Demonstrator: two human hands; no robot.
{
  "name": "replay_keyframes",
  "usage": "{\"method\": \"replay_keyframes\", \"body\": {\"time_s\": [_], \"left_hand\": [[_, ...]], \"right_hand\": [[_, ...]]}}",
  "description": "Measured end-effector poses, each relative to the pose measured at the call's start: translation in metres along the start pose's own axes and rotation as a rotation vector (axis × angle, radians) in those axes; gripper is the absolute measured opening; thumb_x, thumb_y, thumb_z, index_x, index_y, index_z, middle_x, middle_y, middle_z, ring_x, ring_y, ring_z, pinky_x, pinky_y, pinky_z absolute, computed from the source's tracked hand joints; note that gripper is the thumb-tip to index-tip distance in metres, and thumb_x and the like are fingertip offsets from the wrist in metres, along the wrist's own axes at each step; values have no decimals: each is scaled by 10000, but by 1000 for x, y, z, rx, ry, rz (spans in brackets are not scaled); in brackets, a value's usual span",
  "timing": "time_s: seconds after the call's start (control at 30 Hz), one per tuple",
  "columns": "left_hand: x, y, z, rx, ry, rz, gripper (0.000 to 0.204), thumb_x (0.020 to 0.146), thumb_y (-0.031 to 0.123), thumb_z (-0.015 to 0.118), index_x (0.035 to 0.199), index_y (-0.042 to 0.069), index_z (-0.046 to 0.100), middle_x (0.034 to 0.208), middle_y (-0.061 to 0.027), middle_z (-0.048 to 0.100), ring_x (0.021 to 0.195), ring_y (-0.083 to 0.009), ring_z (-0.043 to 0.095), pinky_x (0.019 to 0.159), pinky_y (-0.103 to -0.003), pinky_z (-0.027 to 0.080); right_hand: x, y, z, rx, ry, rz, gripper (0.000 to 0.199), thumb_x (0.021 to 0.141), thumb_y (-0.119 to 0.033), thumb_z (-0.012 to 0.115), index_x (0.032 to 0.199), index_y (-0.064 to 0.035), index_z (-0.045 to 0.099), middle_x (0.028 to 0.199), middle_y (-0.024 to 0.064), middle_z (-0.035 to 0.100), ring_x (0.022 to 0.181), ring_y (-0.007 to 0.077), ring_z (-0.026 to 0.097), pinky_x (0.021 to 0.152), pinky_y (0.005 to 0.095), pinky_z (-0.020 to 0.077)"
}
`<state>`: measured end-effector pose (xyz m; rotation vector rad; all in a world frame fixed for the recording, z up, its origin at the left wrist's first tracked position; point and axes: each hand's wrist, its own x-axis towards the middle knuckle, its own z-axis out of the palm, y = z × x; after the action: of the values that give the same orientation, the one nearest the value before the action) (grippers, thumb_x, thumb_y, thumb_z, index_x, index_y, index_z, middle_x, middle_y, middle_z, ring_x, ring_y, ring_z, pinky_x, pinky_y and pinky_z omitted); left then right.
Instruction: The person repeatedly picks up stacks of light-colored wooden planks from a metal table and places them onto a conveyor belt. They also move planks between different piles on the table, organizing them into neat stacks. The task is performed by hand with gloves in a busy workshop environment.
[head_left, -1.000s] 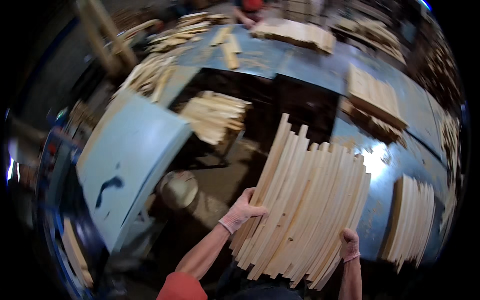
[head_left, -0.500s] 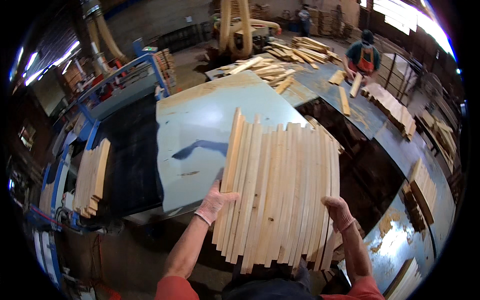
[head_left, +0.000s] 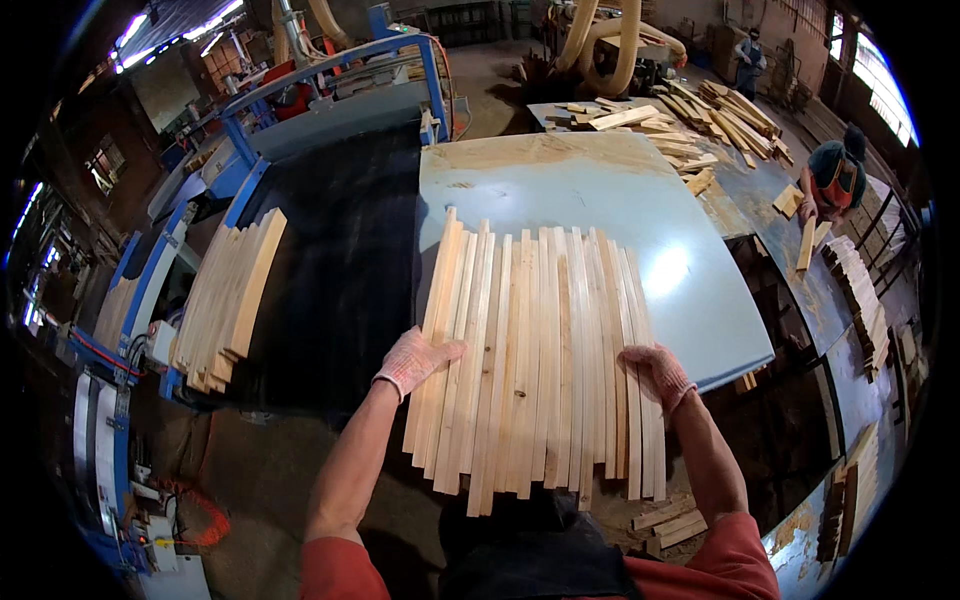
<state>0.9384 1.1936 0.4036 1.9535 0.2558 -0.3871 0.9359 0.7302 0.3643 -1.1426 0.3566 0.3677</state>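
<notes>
A flat row of several pale wooden slats lies side by side in front of me, its far end over the light blue table top. My left hand, in a pinkish work glove, clasps the left edge of the row. My right hand, gloved the same way, clasps the right edge. The slats are long, thin and uneven at both ends.
A black conveyor belt on a blue-framed machine runs left of the table. Another stack of slats leans on the machine's left rail. Loose wood offcuts lie beyond the table. A person in a green top works at the right.
My view and the bundle have swung from the right-hand bench toward the blue table and conveyor. The slats now lie lower, over the table edge, both hands keeping their grip.
</notes>
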Motion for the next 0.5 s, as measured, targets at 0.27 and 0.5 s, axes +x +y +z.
{"method": "replay_keyframes", "body": {"time_s": [0.27, 0.5], "left_hand": [[75, -18, -127, 551, 397, -163, 1237, 804, 686, 822, 1694, 40, 256, 1611, -258, 450, 1456, -394, 518, 1159, -488, 480], [71, -92, -257, 1045, 543, -156, 1105, 1001, 798, 436, 1719, 2, 167, 1781, -284, 158, 1660, -432, 131, 1339, -565, 27]], "right_hand": [[113, -13, 176, -20, -99, 28, 277, 954, -61, 734, 1187, 37, 618, 1055, 118, 690, 941, 193, 697, 873, 339, 596], [203, 41, 337, -31, -234, 75, 340, 948, -90, 754, 1224, 11, 584, 1062, 109, 700, 929, 215, 707, 839, 374, 612]]}}
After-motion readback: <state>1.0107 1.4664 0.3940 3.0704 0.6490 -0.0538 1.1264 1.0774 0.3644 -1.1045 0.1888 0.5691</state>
